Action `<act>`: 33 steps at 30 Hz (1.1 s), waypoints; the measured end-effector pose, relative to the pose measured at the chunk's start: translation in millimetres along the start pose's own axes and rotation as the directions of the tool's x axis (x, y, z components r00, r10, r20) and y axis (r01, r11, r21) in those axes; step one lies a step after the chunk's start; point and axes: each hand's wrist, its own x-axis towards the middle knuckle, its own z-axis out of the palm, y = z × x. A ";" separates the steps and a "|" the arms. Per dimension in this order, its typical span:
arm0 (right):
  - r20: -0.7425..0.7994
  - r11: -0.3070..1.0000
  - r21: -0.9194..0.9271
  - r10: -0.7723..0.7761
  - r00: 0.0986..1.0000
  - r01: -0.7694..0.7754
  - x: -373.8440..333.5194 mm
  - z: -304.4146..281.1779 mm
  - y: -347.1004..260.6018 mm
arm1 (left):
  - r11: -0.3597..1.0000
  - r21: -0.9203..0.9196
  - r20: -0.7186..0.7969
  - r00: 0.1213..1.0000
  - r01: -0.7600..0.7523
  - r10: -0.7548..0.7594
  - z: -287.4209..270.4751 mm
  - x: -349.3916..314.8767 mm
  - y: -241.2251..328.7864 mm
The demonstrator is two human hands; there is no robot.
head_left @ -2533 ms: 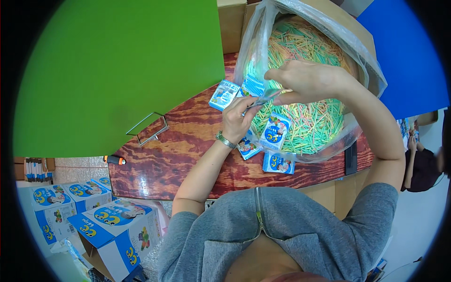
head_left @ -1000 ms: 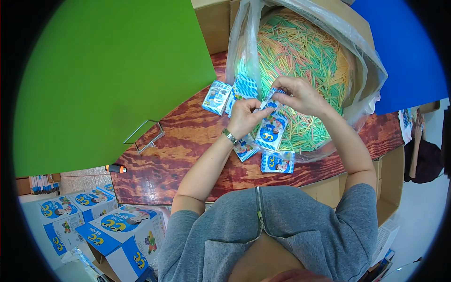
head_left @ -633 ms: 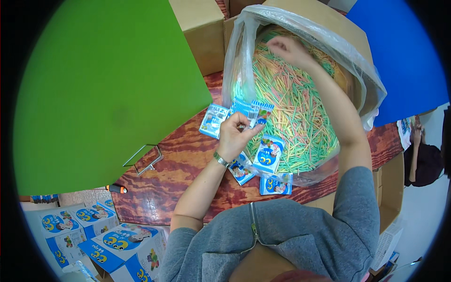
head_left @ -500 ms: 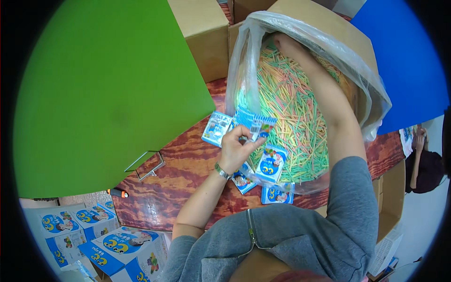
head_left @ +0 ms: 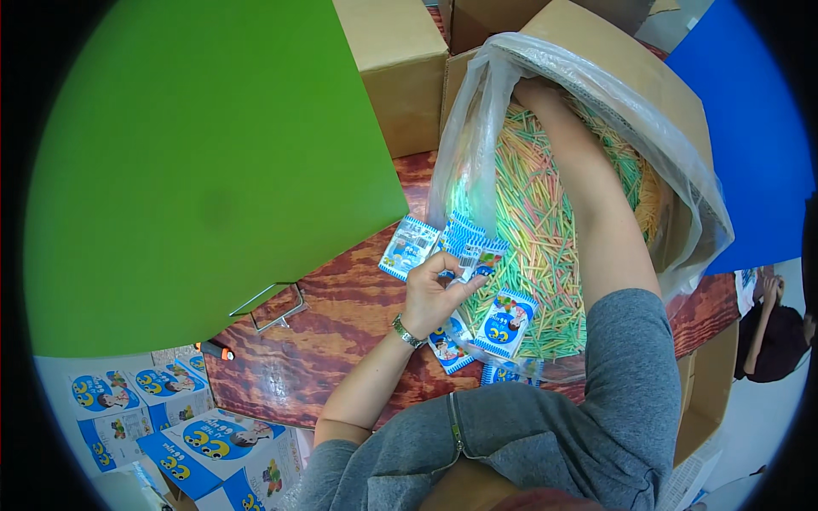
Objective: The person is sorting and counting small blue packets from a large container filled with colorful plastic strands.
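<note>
My left hand (head_left: 433, 296) pinches a small blue-and-white snack packet (head_left: 484, 254) between thumb and fingers, at the near left edge of an open bag of candy sticks. The thin pastel sticks (head_left: 532, 204), green, yellow and pink, fill a clear plastic bag (head_left: 487, 94) that lines a cardboard box (head_left: 601, 38). My right arm reaches across them, and my right hand (head_left: 532, 92) is at the far end of the bag, its fingers hidden. One packet (head_left: 506, 324) lies on the near sticks; another packet (head_left: 409, 248) rests left of the bag.
A large green panel (head_left: 213, 170) stands at the left, a blue panel (head_left: 750, 136) at the right. A cardboard box (head_left: 405, 102) sits behind the reddish wood-patterned table (head_left: 341, 324). Printed cartons (head_left: 213, 443) stand at lower left. Another person (head_left: 771, 332) is at the far right.
The view has shifted, so the box and bag appear farther right and lower. My left hand keeps its packet, and my right hand stays at the bag's far end.
</note>
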 end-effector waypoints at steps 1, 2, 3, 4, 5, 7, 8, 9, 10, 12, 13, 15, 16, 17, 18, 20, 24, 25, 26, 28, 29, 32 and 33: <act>0.000 1.000 0.000 -0.003 1.000 0.003 -7.9 -4.3 -2.5 | 1.000 0.000 -0.003 1.000 -0.001 0.001 0.3 -1.1 -2.5; -0.061 0.994 -0.111 -0.018 0.998 0.011 -13.8 -10.1 0.8 | 0.999 0.011 -0.011 0.999 -0.030 0.030 0.4 -1.7 -6.3; -0.120 0.975 -0.222 -0.038 0.992 0.011 -20.7 -16.4 5.3 | 0.998 0.022 -0.017 0.998 -0.059 0.059 0.7 -2.1 -9.6; -0.125 0.974 -0.226 -0.034 0.992 0.005 -27.3 -26.9 13.1 | 0.998 0.019 -0.011 0.998 -0.063 0.064 1.0 -0.8 -12.0; -0.205 0.971 -0.232 -0.106 0.973 0.057 -39.3 -44.1 15.3 | 0.997 0.021 -0.009 0.998 -0.068 0.069 1.1 -1.0 -14.4; -0.278 0.963 -0.246 -0.178 0.944 0.109 -68.6 -75.1 12.3 | 0.998 -0.003 -0.017 0.998 -0.068 0.068 3.2 -2.4 -11.6; -0.215 0.891 -0.406 -0.310 0.926 0.204 -88.2 -92.3 14.0 | 0.997 -0.015 -0.005 0.997 -0.072 0.071 5.8 -1.5 -10.3; -0.121 0.786 -0.533 -0.438 0.891 0.314 -108.0 -104.0 6.9 | 0.996 -0.039 -0.031 0.997 -0.074 0.073 6.4 -3.5 -10.0; -0.120 0.785 -0.537 -0.433 0.893 0.308 -132.6 -122.6 0.5 | 0.994 -0.069 -0.045 0.996 -0.085 0.082 7.9 -2.8 -8.9; 0.373 0.950 0.262 -0.264 0.890 0.172 -183.5 -151.2 -26.2 | 0.991 -0.121 -0.126 0.991 -0.049 0.033 11.5 -4.4 -7.0; 0.379 0.951 0.259 -0.258 0.889 0.166 -206.3 -163.5 -34.4 | 0.991 -0.101 -0.146 0.987 -0.087 0.072 14.2 -3.3 -6.9; 0.382 0.867 0.412 -0.443 0.811 0.279 -250.9 -180.2 -53.1 | 0.976 0.091 -0.139 0.968 -0.198 0.209 11.2 -4.0 -9.3; 0.393 0.865 0.420 -0.446 0.804 0.275 -271.4 -191.1 -66.5 | 0.979 0.093 -0.146 0.970 -0.183 0.196 11.0 -6.6 -8.5; 0.429 0.864 0.362 -0.488 0.760 0.350 -288.7 -204.4 -80.7 | 0.968 0.129 -0.153 0.960 -0.215 0.233 11.6 -7.2 -5.1; 0.463 0.854 0.303 -0.520 0.718 0.423 -302.8 -210.7 -88.1 | 0.955 0.163 -0.151 0.950 -0.249 0.274 12.4 -6.3 -1.1; 0.396 0.801 0.315 -0.598 0.697 0.508 -321.2 -212.3 -96.3 | 0.910 0.236 -0.151 0.912 -0.342 0.382 10.9 -9.6 5.8; 0.420 0.710 -0.040 -0.627 0.657 0.703 -339.9 -219.2 -119.1 | 0.868 0.327 -0.153 0.885 -0.374 0.439 10.2 -18.1 12.4; 0.475 0.692 -0.091 -0.602 0.642 0.716 -341.7 -221.1 -125.1 | 0.844 0.358 -0.155 0.866 -0.399 0.475 9.9 -19.7 14.0; 0.528 0.674 -0.143 -0.567 0.631 0.725 -344.3 -222.8 -128.8 | 0.842 0.356 -0.151 0.865 -0.405 0.479 10.9 -21.4 17.4; 0.564 0.638 -0.152 -0.571 0.596 0.755 -343.3 -221.9 -130.8 | 0.794 0.421 -0.109 0.845 -0.438 0.523 12.7 -24.1 25.3; 0.605 0.595 -0.148 -0.578 0.548 0.790 -344.1 -221.4 -136.7 | 0.794 0.423 -0.109 0.845 -0.437 0.523 12.1 -26.1 25.6; 0.617 0.593 -0.157 -0.565 0.548 0.789 -351.7 -231.7 -160.1 | 0.799 0.398 -0.113 0.840 -0.451 0.531 9.3 -30.4 24.8; 0.618 0.590 -0.156 -0.567 0.544 0.792 -351.8 -231.0 -159.5 | 0.827 0.360 -0.104 0.862 -0.432 0.496 7.4 -32.1 24.1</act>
